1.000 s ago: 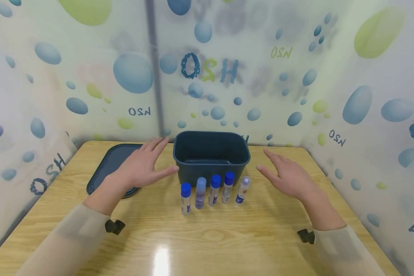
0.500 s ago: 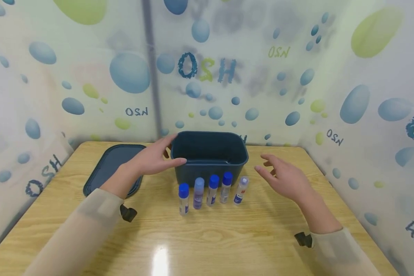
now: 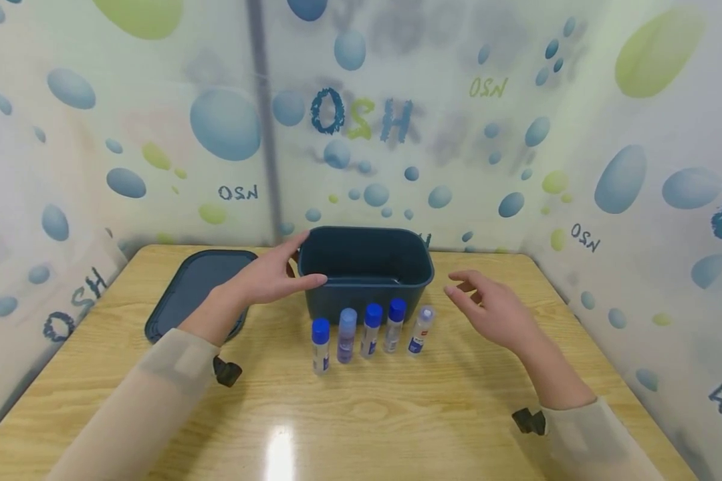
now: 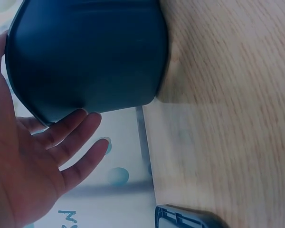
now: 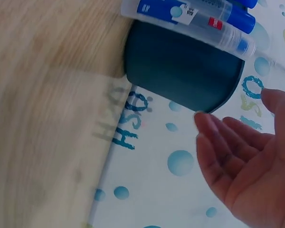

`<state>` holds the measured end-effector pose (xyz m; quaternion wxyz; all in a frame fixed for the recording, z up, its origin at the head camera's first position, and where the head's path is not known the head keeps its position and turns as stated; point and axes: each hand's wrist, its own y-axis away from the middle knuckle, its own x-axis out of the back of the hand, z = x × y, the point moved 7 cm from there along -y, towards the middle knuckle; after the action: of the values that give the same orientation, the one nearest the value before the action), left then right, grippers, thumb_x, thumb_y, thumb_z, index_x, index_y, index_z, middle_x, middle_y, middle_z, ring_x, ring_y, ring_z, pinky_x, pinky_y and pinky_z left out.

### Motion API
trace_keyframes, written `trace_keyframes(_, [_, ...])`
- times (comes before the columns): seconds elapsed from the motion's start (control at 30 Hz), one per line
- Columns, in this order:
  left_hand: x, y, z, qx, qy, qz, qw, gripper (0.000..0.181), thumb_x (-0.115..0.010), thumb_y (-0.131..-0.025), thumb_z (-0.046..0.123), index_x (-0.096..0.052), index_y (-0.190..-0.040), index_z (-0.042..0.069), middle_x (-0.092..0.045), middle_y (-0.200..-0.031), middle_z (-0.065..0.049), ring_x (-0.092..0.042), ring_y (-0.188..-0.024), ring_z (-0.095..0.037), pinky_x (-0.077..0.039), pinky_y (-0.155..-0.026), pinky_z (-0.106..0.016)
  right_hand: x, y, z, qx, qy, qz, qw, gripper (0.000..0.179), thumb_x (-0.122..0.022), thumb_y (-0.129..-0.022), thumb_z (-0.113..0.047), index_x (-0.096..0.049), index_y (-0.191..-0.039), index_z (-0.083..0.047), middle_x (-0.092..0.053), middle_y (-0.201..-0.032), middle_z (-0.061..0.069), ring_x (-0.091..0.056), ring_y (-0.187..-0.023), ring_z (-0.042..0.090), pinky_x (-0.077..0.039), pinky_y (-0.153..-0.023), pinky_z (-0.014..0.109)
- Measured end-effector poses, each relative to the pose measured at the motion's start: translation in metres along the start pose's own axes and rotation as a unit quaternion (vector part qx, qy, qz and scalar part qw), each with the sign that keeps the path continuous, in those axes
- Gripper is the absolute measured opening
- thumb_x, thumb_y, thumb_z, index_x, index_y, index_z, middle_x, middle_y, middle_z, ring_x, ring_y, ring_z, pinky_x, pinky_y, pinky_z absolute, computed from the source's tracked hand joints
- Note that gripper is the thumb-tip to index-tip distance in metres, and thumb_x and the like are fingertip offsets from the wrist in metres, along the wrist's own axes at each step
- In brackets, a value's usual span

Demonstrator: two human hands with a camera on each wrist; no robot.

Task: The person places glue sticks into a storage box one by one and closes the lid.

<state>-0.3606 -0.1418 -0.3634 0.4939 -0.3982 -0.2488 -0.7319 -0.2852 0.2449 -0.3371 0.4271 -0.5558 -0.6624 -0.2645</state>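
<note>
A dark blue plastic bin (image 3: 332,298) stands with its open top up at the back of the table. My left hand (image 3: 263,275) grips its left end, the thumb over the front rim and the fingers behind the corner. In the left wrist view, those fingertips lie along the wall of the bin (image 4: 95,57). To the right of the bin, my right hand (image 3: 495,308) hovers with loosely bent fingers and holds nothing. Several small clear bottles, most with blue caps, stand in a row before the bin, among them a clear-topped bottle (image 3: 420,333) at the right end.
A dark blue lid (image 3: 201,287) lies flat on the wooden table (image 3: 361,421), left of the bin and partly behind my left forearm. A curtain (image 3: 457,133) with blue and green spots encloses the table at the back and sides.
My left hand has moved right onto the left end of the bin, and its fingers have closed in around the rim. My right hand's fingers have bent more; it stays beside the bin.
</note>
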Motion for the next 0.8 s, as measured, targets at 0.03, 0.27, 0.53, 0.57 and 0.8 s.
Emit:
trace_keyframes(0.03, [-0.001, 0.0, 0.0, 0.004, 0.009, -0.002, 1.0, 0.115, -0.067, -0.096, 0.078, -0.007, -0.179, 0.026, -0.055, -0.159, -0.016, -0.069, -0.111, -0.028, -0.059, -0.091, -0.048, -0.002, 0.0, 0.0, 0.003, -0.026, 0.0, 0.9997, 0.052, -0.056, -0.114, -0.048, -0.062, -0.151, -0.011, -0.078, -0.124, 0.01, -0.074, -0.098, 0.023, -0.06, -0.08, 0.041])
trace_keyframes(0.27, [-0.008, 0.001, -0.003, 0.021, 0.058, -0.022, 0.9979, 0.116, -0.066, -0.097, 0.078, 0.0, -0.178, 0.029, -0.054, -0.158, -0.026, -0.065, -0.13, -0.04, -0.056, -0.101, -0.058, -0.02, 0.001, -0.002, 0.027, -0.151, -0.038, 0.9874, 0.037, -0.069, -0.11, -0.034, -0.07, -0.138, -0.01, -0.076, -0.12, 0.01, -0.07, -0.093, 0.022, -0.058, -0.076, 0.029])
trace_keyframes(0.53, [-0.011, -0.002, -0.007, 0.028, 0.069, -0.013, 0.9972, 0.113, -0.067, -0.096, 0.078, -0.002, -0.177, 0.035, -0.061, -0.141, -0.018, -0.068, -0.113, -0.031, -0.057, -0.09, -0.047, -0.035, 0.003, -0.005, 0.038, -0.173, -0.071, 0.9817, 0.031, -0.078, -0.105, -0.028, -0.072, -0.131, -0.014, -0.076, -0.114, 0.01, -0.069, -0.091, 0.026, -0.055, -0.069, 0.029])
trace_keyframes(0.57, [-0.011, -0.002, -0.008, 0.026, 0.069, -0.013, 0.9972, 0.113, -0.067, -0.096, 0.078, -0.001, -0.177, 0.034, -0.061, -0.141, -0.019, -0.068, -0.113, -0.031, -0.057, -0.089, -0.047, -0.036, 0.003, -0.005, 0.039, -0.175, -0.074, 0.9811, 0.03, -0.078, -0.104, -0.027, -0.072, -0.131, -0.014, -0.076, -0.112, 0.011, -0.068, -0.09, 0.026, -0.055, -0.068, 0.029])
trace_keyframes(0.8, [-0.012, -0.002, -0.008, 0.023, 0.077, -0.013, 0.9967, 0.113, -0.069, -0.097, 0.075, -0.002, -0.177, 0.032, -0.062, -0.138, -0.019, -0.066, -0.113, -0.031, -0.056, -0.087, -0.045, -0.041, 0.004, -0.005, 0.042, -0.177, -0.08, 0.9799, 0.03, -0.078, -0.104, -0.022, -0.071, -0.131, -0.011, -0.075, -0.112, 0.009, -0.067, -0.091, 0.026, -0.054, -0.069, 0.028])
